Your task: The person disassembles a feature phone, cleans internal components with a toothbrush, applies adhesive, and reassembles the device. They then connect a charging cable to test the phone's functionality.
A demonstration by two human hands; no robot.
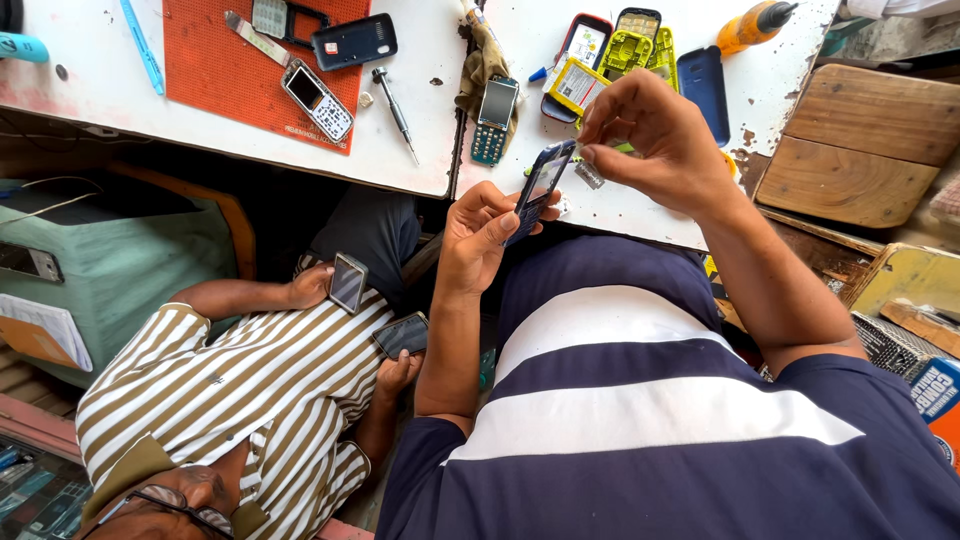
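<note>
A worn white bench (250, 120) carries a red mat (220, 60), a screwdriver (395, 105), several opened phones and yellow phone shells (625, 50); wooden boards (860, 140) lie beside it. The left hand (480, 235) has its fingers closed around a dark blue phone (540, 185), held upright just off the bench edge. The right hand (655, 135), just above it, pinches a small part I cannot make out. Beside, another person in a striped shirt (230, 400) holds two phones.

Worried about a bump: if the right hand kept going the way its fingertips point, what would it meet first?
Probably the top end of the blue keypad phone held by the left hand; the right hand pinches toward it, though depth is unclear.
</note>
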